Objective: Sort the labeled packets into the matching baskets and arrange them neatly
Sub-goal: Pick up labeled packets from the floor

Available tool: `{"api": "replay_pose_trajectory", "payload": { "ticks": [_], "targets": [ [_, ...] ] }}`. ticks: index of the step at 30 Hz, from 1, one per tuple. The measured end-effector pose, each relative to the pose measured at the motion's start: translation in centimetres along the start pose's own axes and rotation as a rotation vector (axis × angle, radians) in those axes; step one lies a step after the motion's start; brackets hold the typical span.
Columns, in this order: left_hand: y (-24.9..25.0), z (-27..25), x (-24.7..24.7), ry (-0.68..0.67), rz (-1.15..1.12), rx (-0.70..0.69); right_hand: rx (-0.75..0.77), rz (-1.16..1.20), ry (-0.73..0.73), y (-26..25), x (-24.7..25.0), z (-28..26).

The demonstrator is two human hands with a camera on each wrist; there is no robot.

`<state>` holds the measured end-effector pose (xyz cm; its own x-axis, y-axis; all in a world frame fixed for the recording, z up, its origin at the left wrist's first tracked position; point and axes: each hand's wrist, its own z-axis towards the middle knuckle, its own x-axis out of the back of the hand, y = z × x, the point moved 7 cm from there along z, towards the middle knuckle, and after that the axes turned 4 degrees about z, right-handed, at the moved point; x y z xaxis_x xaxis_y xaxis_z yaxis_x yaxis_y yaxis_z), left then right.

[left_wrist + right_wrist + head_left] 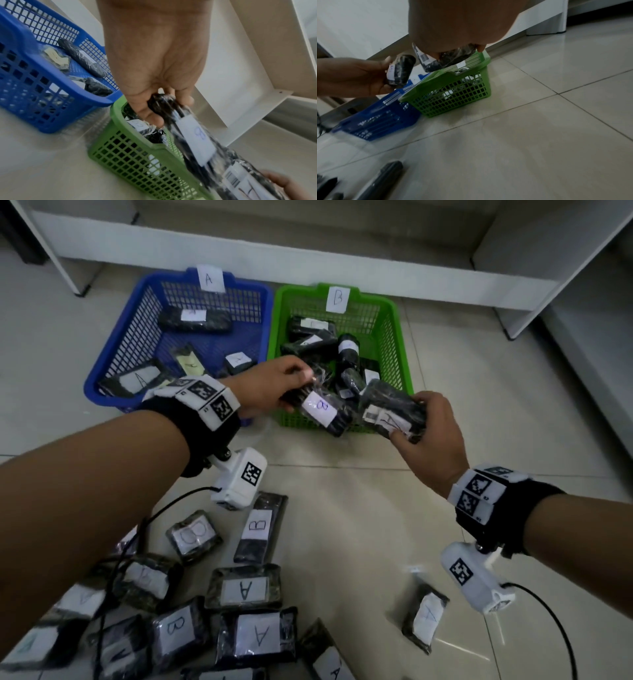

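Note:
My left hand (274, 386) grips a black packet labelled B (320, 412) by its top end, over the near rim of the green basket (399, 344) marked B. In the left wrist view the same packet labelled B (193, 136) hangs from my left hand (154, 81) above the green basket (137, 159). My right hand (431, 433) holds a black packet labelled A (394, 412) at the green basket's near right corner. The blue basket (113, 344) marked A sits to the left with several packets inside. Many labelled packets (245, 589) lie loose on the floor near me.
White shelving frames (513, 275) stand behind and to the right of the baskets. One packet labelled A (424, 616) lies apart on the tiled floor at the right. Black cables (548, 621) trail from both wrist cameras over the floor.

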<state>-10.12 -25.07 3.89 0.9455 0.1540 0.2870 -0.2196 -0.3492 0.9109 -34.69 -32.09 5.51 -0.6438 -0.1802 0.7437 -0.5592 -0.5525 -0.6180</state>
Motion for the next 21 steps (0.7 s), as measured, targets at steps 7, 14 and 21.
{"api": "replay_pose_trajectory", "payload": {
  "ticks": [7, 14, 21],
  "targets": [
    [-0.7, 3.2, 0.5, 0.303, -0.080, 0.041, -0.043, 0.013, 0.047, 1.7, 0.7, 0.3],
    [-1.4, 4.1, -1.6, 0.218, 0.647, -0.049, -0.077, 0.010, 0.016, 2.2, 0.3, -0.1],
    [-2.6, 4.9, -2.2, 0.151, 1.074, -0.093, -0.125, 0.188, 0.112, 1.5, -0.3, 2.5]
  ]
}}
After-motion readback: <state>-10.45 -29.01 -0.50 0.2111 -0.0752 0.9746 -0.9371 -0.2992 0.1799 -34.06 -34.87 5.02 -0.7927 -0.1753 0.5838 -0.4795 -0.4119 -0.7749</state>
